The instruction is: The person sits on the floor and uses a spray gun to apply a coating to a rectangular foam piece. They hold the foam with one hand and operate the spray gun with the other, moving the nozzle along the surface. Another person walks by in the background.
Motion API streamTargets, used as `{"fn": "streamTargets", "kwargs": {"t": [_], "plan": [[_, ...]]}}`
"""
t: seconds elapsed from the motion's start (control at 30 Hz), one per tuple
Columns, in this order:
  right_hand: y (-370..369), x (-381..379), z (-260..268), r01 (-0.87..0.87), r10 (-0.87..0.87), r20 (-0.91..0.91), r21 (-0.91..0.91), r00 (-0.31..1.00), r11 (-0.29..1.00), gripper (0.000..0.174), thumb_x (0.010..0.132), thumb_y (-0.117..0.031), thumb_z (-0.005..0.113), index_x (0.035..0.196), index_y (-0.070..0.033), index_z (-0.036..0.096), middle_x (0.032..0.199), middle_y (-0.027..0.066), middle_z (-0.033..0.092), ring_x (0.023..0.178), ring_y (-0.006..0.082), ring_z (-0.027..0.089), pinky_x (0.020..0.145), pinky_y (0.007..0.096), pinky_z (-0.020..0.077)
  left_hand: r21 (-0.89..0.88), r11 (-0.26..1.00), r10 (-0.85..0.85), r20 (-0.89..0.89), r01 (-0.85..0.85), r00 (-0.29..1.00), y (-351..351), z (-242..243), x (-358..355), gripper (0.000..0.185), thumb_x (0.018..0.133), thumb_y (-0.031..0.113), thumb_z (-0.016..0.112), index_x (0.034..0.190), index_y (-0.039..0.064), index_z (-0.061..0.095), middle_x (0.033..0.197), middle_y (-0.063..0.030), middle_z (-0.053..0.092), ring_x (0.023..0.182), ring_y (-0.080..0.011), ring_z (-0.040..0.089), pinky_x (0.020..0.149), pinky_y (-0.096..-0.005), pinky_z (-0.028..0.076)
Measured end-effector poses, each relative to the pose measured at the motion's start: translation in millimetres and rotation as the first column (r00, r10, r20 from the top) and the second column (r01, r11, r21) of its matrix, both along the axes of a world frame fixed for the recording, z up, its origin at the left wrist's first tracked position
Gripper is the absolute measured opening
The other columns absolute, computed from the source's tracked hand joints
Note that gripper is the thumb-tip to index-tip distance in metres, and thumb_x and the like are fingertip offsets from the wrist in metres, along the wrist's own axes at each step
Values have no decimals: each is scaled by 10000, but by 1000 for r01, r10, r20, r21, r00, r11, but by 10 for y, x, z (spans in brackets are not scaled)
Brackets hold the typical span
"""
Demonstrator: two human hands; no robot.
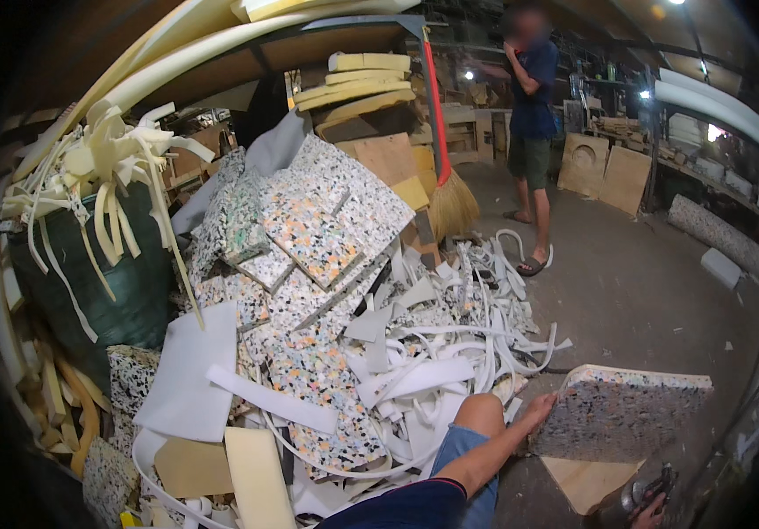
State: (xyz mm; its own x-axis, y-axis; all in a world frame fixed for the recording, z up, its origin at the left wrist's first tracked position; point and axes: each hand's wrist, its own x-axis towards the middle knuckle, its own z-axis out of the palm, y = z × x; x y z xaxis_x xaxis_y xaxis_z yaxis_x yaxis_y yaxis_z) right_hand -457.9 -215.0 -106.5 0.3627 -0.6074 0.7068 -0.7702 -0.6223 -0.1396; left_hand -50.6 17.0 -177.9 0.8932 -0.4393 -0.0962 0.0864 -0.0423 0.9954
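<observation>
My left hand [539, 410] grips the left edge of a panel of multicoloured rebonded foam [617, 413], which is tilted above the floor. Beneath it, part of a pale plywood board [587, 479] shows. At the lower right, my right hand [649, 512] is wrapped around a dark metal tool with a round canister, probably a spray gun [644, 489]; the hand is partly cut off by the picture's edge. The tool is below the foam panel's lower right side.
A large heap of rebonded foam slabs [320, 231] and white foam strips [432, 377] lies to the left. Behind it stand a dark green bin [88, 264] and a straw broom [453, 205]. Another person [531, 99] stands at the back, near wooden boards [624, 178].
</observation>
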Motion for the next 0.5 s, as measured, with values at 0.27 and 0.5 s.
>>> {"fn": "streamTargets", "kwargs": {"t": [0.27,0.5], "plan": [[-179,-74,-234,37,-68,179,172,981,984,557,882,-469,663,1213,-22,644,935,183,722,783,334,676,677,441,525,19,999,49,-52,-48,997,33,202,-118,537,993,490,446,1150,24,663,1034,-98,688,961,-184,591,888,-348,444],[-139,-129,-96,-56,-46,261,373,964,926,579,863,-476,685,1223,-25,635,950,187,722,780,336,677,676,438,527,5,994,107,-58,-107,993,26,256,-153,489,988,471,460,1083,40,671,973,-112,686,883,-182,595,825,-354,455]]}}
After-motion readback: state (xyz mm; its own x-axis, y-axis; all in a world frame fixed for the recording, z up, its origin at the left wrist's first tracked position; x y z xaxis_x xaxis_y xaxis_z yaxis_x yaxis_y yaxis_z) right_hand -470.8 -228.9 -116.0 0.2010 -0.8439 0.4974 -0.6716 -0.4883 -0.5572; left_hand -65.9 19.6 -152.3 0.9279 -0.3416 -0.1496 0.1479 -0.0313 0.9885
